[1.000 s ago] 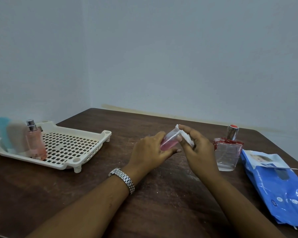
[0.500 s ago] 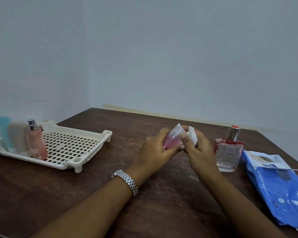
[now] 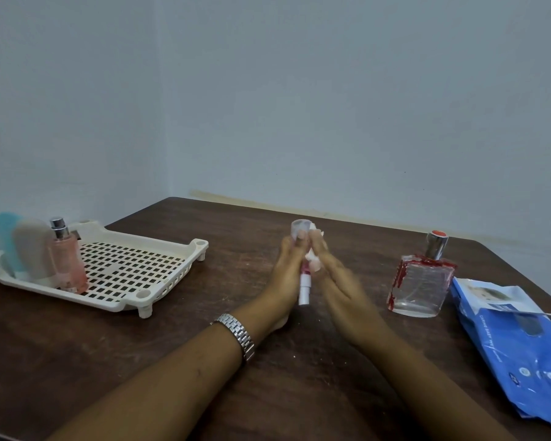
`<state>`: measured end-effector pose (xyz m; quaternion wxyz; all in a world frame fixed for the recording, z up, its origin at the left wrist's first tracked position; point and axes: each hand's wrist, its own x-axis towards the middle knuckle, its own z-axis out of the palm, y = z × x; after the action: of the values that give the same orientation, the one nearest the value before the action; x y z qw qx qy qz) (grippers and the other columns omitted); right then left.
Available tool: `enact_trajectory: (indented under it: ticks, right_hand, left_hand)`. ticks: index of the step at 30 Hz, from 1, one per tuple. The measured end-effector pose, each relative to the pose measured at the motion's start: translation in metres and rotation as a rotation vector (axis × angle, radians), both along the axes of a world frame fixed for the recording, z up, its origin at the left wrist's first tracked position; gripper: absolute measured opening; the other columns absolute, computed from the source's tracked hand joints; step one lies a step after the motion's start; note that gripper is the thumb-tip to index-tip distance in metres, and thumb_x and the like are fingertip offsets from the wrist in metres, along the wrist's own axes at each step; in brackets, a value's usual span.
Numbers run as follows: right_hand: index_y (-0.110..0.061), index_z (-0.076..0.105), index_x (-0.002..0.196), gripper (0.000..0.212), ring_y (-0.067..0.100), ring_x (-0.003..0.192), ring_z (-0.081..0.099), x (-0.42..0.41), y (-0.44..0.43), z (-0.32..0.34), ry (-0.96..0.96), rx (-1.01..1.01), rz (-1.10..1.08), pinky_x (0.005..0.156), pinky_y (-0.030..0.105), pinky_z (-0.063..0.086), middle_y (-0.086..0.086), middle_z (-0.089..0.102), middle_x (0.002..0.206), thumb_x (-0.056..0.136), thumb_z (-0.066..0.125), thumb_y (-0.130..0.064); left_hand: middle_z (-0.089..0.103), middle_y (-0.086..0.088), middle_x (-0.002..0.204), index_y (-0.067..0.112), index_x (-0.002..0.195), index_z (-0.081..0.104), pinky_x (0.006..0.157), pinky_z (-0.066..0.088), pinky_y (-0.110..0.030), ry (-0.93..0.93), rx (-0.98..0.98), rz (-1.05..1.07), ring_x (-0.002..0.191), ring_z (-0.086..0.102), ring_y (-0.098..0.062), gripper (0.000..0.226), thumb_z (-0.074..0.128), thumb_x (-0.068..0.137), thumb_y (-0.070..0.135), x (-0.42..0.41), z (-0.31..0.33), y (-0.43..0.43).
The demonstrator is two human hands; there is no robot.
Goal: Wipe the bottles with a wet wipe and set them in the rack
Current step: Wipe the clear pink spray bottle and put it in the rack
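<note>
My left hand (image 3: 283, 275) grips a small clear bottle with pink liquid (image 3: 303, 288), held lengthwise between both hands over the table's middle, its white spray end toward me. My right hand (image 3: 341, 281) presses a crumpled white wet wipe (image 3: 315, 249) against the bottle's side. A square glass bottle with red edges and a silver cap (image 3: 419, 281) stands on the table to the right. The cream slotted rack (image 3: 131, 272) sits at the left and holds a pink spray bottle (image 3: 69, 262), a beige bottle (image 3: 34, 253) and a turquoise one (image 3: 5, 237).
A blue pack of wet wipes (image 3: 519, 348) lies at the right table edge, its flap lifted. The dark wooden table (image 3: 140, 361) stands in a corner with pale walls behind and to the left. A metal watch (image 3: 237, 334) is on my left wrist.
The small bottle has turned from tilted up-right to pointing its spray end at me. My right hand with the wipe has slid along its side, and both hands shifted slightly lower.
</note>
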<state>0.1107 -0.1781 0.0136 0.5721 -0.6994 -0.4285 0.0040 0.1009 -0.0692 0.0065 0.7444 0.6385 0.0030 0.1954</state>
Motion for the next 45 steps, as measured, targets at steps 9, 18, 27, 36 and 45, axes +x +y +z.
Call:
enact_trajectory:
  ticks: [9,18,27,36,45]
  right_hand:
    - [-0.021,0.057,0.124,0.048,-0.006,0.107,0.051,0.015,-0.004,-0.001,-0.430,0.042,-0.318,0.088,0.002,0.037,-0.006,0.061,0.118,0.087,0.052,0.009]
    - [-0.015,0.064,0.115,0.030,-0.010,0.094,0.056,0.018,-0.010,0.005,-0.239,0.105,-0.353,0.074,0.007,0.047,-0.005,0.057,0.113,0.089,0.057,-0.003]
    - [-0.020,0.072,0.102,0.030,0.001,0.095,0.059,0.007,-0.003,0.002,-0.390,-0.025,-0.207,0.078,0.013,0.049,-0.021,0.061,0.099,0.084,0.061,0.002]
    - [-0.012,0.070,0.107,0.039,0.015,0.100,0.058,0.012,-0.003,0.000,-0.682,-0.200,-0.305,0.086,0.004,0.033,0.003,0.068,0.109,0.076,0.051,0.001]
    - [-0.017,0.055,0.129,0.048,-0.001,0.110,0.047,0.024,-0.012,-0.004,-0.364,-0.250,-0.275,0.088,-0.002,0.030,-0.006,0.057,0.123,0.087,0.047,0.008]
  left_hand:
    - [0.055,0.003,0.050,0.015,0.082,0.058,0.044,0.041,-0.018,0.149,0.029,-0.090,0.045,0.050,-0.007,0.058,0.024,0.094,0.061,-0.005,0.007,0.004]
    - [0.060,-0.005,0.060,0.012,0.113,0.051,0.037,0.036,-0.017,0.155,-0.052,-0.216,0.039,0.046,-0.009,0.051,0.029,0.097,0.055,-0.005,0.006,0.003]
    - [0.058,0.003,0.047,0.015,0.098,0.057,0.042,0.042,-0.020,0.177,-0.286,0.007,0.039,0.053,-0.008,0.059,0.024,0.093,0.063,0.004,0.005,0.010]
    - [0.059,-0.002,0.065,0.022,0.084,0.058,0.052,0.046,-0.020,0.184,-0.068,0.044,0.058,0.056,-0.011,0.059,0.015,0.094,0.061,0.002,0.007,0.008]
    - [0.065,-0.010,0.076,0.012,0.105,0.053,0.052,0.052,-0.022,0.224,-0.034,-0.021,0.056,0.064,-0.010,0.033,0.036,0.101,0.040,0.004,0.002,0.005]
